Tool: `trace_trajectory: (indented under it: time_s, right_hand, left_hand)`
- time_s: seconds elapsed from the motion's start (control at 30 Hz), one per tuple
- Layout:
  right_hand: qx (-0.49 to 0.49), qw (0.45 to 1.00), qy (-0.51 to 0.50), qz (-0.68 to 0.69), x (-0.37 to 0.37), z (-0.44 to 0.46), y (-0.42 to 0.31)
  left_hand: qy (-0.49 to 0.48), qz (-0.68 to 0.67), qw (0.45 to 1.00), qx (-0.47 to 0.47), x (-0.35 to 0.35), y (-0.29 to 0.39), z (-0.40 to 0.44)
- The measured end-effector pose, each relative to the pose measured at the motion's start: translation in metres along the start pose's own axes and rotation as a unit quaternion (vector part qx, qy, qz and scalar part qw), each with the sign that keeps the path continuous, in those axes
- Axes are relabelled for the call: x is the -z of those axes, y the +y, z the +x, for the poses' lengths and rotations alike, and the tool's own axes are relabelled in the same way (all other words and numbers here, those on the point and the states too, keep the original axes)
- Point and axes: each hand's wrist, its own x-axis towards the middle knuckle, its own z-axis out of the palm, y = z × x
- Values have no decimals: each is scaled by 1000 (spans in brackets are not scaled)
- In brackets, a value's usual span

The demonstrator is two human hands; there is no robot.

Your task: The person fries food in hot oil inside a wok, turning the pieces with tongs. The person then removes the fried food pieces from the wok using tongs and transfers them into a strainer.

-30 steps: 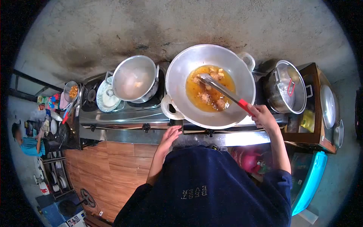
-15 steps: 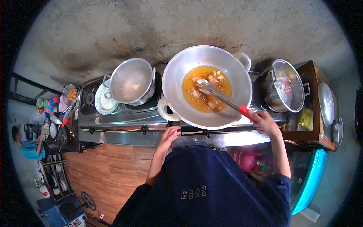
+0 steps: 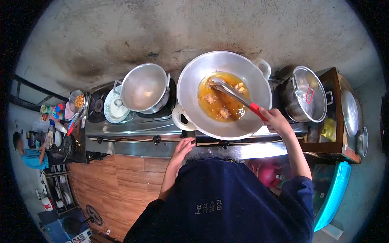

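Observation:
My right hand (image 3: 276, 121) is closed around the red handle of metal tongs (image 3: 231, 91). The tongs reach over a large wok (image 3: 188, 85), their tips at a browned piece of food (image 3: 212, 82) near the far side of the oil (image 3: 210, 110). Several other pieces sit in the bubbling oil, among them one (image 3: 224, 113) near the front and one (image 3: 209, 98) on the left. With fingers extended, my left hand (image 3: 181, 152) rests by the stove's front edge, below the wok's left handle, and holds nothing.
Left of the wok stand a pot (image 3: 142, 81) with cloudy liquid and a plate (image 3: 113, 111). To the right are a deep pot (image 3: 298, 101) with a red-handled utensil and a wooden cabinet (image 3: 338, 113). A person in blue (image 3: 34, 159) is at the far left beside a strainer (image 3: 73, 106).
My right hand has shifted slightly left and up, taking the tongs further toward the oil's far side. Pieces in the oil have spread apart. My left hand stays near the stove edge.

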Motion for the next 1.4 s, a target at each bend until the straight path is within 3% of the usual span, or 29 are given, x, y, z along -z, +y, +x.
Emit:
trace_trajectory:
  time_s: [0.47,0.7,1.0,1.4]
  right_hand:
    - [17,999,4,35,11,-21,1]
    - [95,995,32,11,20,-50,7]
    - [211,919,215,-256,6,-72,-5]
    - [225,906,250,-257,8,-82,-1]
  left_hand:
    - [-5,-2,1000,0,4,-5,4]
    - [-5,5,1000,4,-2,-5,4]
    - [2,16,1000,8,-5,-4,0]
    - [2,30,1000,9,-10,-2,-3]
